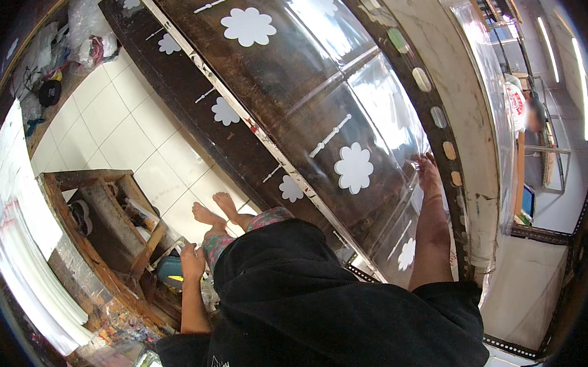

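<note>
A clear, glossy plastic sheet (384, 102) lies faintly creased over the dark brown desk (262, 79); white scalloped flowers (354, 168) and slim bars (330, 136) show along the desk.

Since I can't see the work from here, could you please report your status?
Right hand at clear plastic sheet, grip unclear. Left hand low, near wooden cabinet. Sheet lies over dark surface; no visible obstruction.

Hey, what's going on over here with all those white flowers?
A person in a black shirt is beside a long dark table. The right hand is at the shiny clear plastic; whether it's pinching it is hard to tell. White flower shapes show across the surface. The left hand is near a teal object.
</note>
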The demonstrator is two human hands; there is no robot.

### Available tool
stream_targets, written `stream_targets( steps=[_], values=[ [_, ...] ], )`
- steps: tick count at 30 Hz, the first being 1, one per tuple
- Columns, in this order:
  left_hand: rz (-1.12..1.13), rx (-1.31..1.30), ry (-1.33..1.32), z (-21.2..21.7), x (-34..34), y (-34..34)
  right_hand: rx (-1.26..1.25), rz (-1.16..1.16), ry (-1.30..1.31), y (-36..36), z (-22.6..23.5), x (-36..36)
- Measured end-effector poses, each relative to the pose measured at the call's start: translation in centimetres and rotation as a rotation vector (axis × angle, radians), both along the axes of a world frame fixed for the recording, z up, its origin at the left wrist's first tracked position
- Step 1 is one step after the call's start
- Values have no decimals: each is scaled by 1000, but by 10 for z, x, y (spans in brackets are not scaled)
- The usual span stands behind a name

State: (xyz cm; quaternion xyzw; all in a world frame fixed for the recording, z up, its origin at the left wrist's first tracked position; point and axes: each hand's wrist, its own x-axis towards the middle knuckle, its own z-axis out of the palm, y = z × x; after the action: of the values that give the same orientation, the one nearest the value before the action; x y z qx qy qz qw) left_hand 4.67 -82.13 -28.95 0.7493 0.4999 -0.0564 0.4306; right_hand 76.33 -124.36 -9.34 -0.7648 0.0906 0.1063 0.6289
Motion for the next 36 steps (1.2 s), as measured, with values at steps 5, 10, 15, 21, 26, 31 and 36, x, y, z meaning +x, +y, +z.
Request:
stream_targets(
  steps=[5,10,15,21,26,31,36],
  values=[
    [8,-31,31,5,1,-6,-149,43,37,16,6,-6],
    [-9,-27,19,-9,-11,-7,-25,34,-4,-1,-3,-9],
    [9,-44,35,-15,-16,-9,-75,178,-32,-32,-10,11],
    [22,-44,51,-16,-17,-8,-791,195,-509,-34,-4,-7],
    [17,-90,35,-13,-12,-6,-1247,269,-796,2,20,-39],
    [20,-27,-22,-18,-15,-10,-1227,445,-618,29,33,-68],
    [21,-5,-36,-12,-21,-9,-1204,462,-504,57,39,-98]
  ],
)
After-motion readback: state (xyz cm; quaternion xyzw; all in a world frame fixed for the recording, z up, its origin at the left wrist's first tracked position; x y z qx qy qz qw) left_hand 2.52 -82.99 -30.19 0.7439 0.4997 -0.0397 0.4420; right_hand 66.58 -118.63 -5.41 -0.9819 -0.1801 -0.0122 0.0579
